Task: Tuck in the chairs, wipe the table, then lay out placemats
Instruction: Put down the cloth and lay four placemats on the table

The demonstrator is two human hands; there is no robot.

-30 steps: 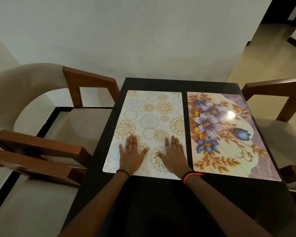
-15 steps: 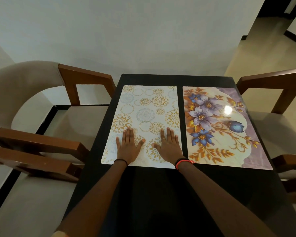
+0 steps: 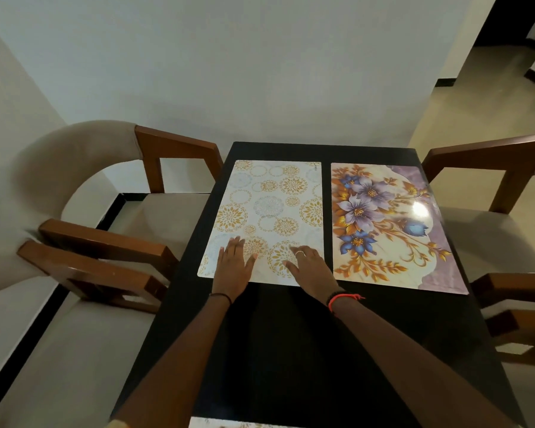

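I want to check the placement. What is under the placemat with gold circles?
The gold-circle placemat lies flat on the black table. Both hands rest on its near edge. Anything beneath it is covered.

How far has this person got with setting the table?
Two placemats lie side by side: the flowered placemat and the gold-circle placemat, which both the left hand and right hand press flat. The table's near half is bare; another mat's edge shows there.
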